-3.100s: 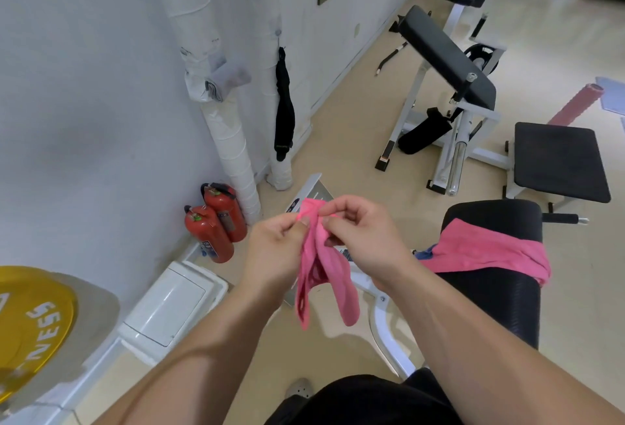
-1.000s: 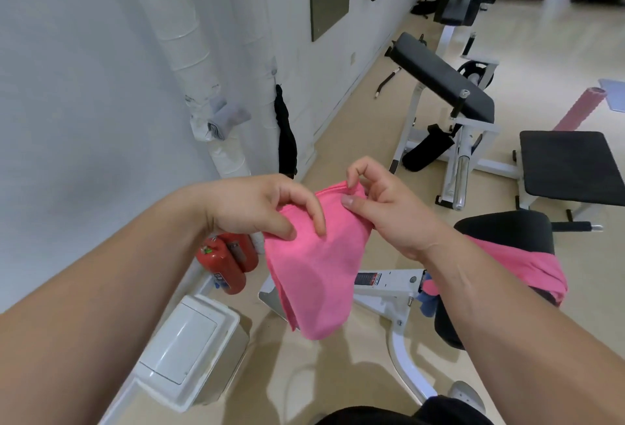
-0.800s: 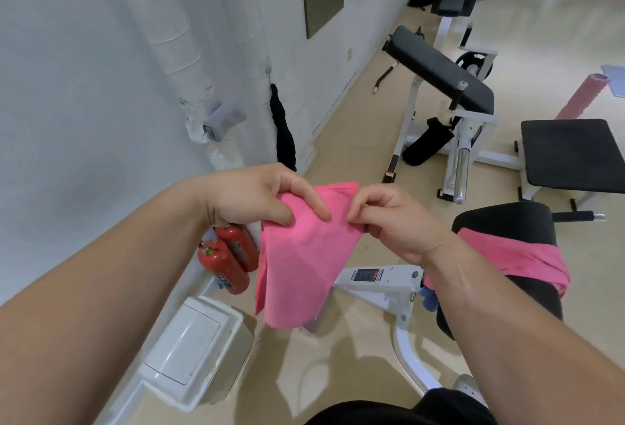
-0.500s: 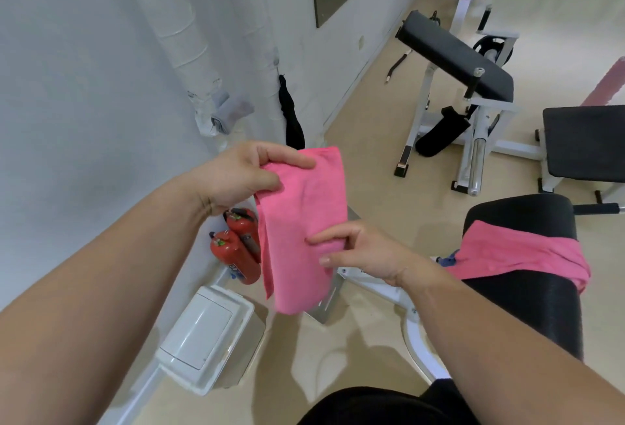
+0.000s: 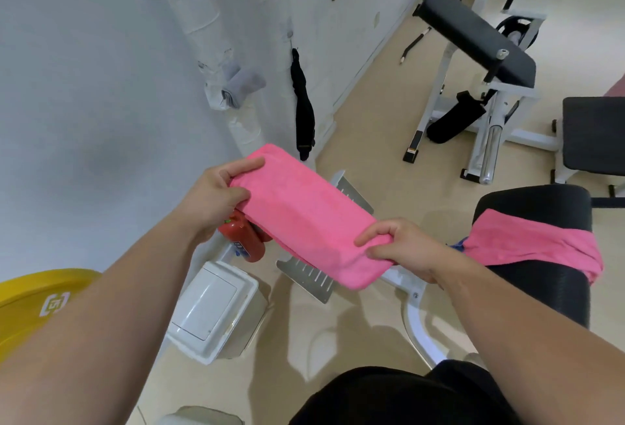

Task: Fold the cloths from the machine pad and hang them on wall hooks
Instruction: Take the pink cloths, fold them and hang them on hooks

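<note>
Altogether two pink cloths show. One is a folded pink cloth [image 5: 304,218], stretched in the air as a long flat band that slants from upper left to lower right. The second pink cloth [image 5: 531,243] lies crumpled across the black machine pad [image 5: 527,292] at the right, with a scrap of blue cloth [image 5: 457,246] peeking out at its left end.

Both hands are raised in front of the body with forearms bare. The left hand [image 5: 211,201] is closed on the band's upper left end, thumb on top and fingers curled beneath. The right hand [image 5: 402,248] pinches the lower right end, fingers bent over the top edge and thumb pressed into the fabric, knuckles turned toward the camera.

Against the white wall [image 5: 84,86], one black strap [image 5: 302,110] hangs from a hook, and one grey cloth [image 5: 241,84] is tucked at a wrapped white pipe [image 5: 216,62]. Below the band sits a red fire extinguisher [image 5: 245,242]; how many stand there cannot be told, since the cloth covers that spot. One white bin [image 5: 213,309] stands on the floor, and one yellow weight plate [image 5: 30,303] shows at the left edge.
</note>
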The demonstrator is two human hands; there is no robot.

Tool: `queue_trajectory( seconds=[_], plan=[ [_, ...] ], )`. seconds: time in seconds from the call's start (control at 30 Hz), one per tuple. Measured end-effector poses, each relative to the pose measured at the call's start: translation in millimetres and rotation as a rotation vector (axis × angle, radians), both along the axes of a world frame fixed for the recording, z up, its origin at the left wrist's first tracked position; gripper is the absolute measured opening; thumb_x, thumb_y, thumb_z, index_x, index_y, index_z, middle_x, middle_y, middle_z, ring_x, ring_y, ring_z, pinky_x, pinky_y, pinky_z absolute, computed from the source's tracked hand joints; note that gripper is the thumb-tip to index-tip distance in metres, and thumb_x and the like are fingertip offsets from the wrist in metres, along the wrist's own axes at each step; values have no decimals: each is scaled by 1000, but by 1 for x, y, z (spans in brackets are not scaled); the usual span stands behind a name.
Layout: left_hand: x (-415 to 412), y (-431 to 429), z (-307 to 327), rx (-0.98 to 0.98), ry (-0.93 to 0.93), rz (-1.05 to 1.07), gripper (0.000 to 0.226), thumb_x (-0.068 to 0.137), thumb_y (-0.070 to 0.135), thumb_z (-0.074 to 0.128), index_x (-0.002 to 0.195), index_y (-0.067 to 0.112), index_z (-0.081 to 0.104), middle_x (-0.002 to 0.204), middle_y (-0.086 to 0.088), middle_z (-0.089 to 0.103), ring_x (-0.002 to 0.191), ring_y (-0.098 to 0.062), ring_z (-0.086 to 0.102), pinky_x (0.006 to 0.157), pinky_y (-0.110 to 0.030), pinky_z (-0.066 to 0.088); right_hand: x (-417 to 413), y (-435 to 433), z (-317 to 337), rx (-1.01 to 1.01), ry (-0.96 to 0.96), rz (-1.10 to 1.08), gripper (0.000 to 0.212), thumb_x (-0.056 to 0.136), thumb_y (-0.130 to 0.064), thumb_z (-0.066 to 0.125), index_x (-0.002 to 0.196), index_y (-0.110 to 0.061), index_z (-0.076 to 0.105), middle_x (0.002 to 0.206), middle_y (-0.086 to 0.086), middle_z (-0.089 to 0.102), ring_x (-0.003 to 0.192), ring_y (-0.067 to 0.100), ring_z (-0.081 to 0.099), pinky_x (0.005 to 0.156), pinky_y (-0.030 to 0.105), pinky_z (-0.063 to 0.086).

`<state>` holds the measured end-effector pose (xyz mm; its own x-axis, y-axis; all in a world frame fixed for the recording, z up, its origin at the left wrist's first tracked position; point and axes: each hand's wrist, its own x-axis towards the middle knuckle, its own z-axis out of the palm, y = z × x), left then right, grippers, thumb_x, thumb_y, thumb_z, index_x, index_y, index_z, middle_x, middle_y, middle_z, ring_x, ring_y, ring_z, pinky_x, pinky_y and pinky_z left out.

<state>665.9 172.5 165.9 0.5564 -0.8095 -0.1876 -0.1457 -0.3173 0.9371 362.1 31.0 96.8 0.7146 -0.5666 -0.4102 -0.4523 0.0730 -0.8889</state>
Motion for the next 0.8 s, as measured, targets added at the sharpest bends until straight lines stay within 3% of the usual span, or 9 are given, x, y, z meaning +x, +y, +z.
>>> queue_trajectory(
  seconds=[0.1,0.2,0.27,0.33,0.4,0.53,0.63,0.8],
  plan=[
    [-6,14,-22,38,-33,-4,68,84,-18,53,119,38,68,118,1,65,89,-21,52,80,-39,42,-17,-4,-2,165,-22,-116,34,84,11,65,97,-17,79,118,5,62,81,12,62,62,21,53],
    [-22,26,-46,71,-22,-19,68,87,-19,51,134,28,62,142,-2,53,89,-18,56,77,-37,47,-26,0,-5,235,-32,-221,35,85,14,64,101,-16,76,124,12,60,88,19,64,64,26,56],
    [-38,34,-58,84,-77,-43,68,87,-19,51,139,24,58,147,4,47,104,-10,58,92,-34,49,-26,6,-5,216,-10,-265,37,84,14,63,105,-16,73,125,15,60,90,21,63,65,29,57],
    [-56,37,-65,73,-194,-92,66,86,-18,53,140,20,57,144,9,47,124,9,47,114,-24,36,-23,12,-2,197,0,-263,40,83,14,62,108,-15,71,122,16,62,89,22,63,63,30,57],
    [-74,40,-69,6,-322,-153,57,87,-8,57,138,19,59,136,14,49,121,26,39,112,-9,28,-18,17,6,186,-1,-230,41,82,14,62,111,-15,69,116,14,62,87,22,64,63,30,58],
    [-105,43,-73,-94,-403,-190,41,93,9,57,132,15,67,135,4,58,128,9,47,108,-7,30,3,30,27,89,-11,-202,43,80,14,62,106,-20,67,99,9,61,73,15,60,55,25,51],
    [-126,43,-63,-193,-355,-245,39,94,6,57,130,16,68,133,8,60,126,10,49,106,-11,36,22,40,41,75,-52,-266,42,80,16,60,104,-18,65,78,4,57,53,5,55,50,23,48],
    [-146,41,-38,-252,-229,-257,44,89,23,73,127,42,66,126,21,65,123,-8,59,101,-23,46,44,52,55,16,-121,-331,38,79,11,63,100,-21,66,80,5,66,64,18,61,65,40,56]
  ],
)
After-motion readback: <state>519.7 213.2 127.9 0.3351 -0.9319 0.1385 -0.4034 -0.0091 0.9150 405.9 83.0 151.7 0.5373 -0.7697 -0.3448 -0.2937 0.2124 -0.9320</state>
